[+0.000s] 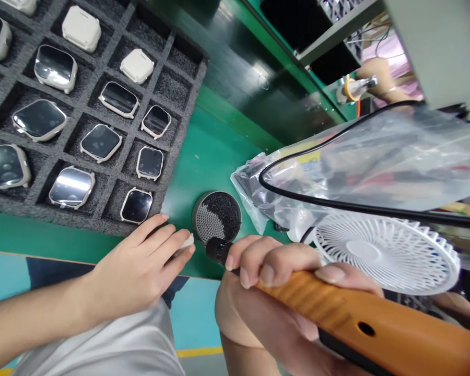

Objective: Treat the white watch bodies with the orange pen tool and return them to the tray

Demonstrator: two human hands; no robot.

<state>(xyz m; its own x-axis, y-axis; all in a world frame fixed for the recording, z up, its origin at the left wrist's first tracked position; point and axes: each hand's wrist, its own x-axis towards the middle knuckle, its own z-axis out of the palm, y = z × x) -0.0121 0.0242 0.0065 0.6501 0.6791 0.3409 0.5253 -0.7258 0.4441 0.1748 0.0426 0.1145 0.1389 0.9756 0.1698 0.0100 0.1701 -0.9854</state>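
My left hand [141, 261] is at the bench edge, thumb and fingers closed on a pale watch [186, 244], mostly hidden behind the fingers. My right hand [282, 271] wraps round an orange electric screwdriver [337, 308]. Its black nose [216, 249] points left, at the near rim of a round tin [196, 222]. Inside the tin, tiny black screws [227, 209] cover part of a dimpled grey plate. A dark grey foam tray [168, 172] holds several pale watches, most with dark screens up, such as this watch [137, 205] nearest my left hand.
Clear plastic bags [337, 162] lie beyond the tin, with a black cable [317, 196] looping across them. A white fan [387, 253] stands at the right. Another person's hand [378, 75] shows at the upper right. The green bench [203, 151] ends at its near edge.
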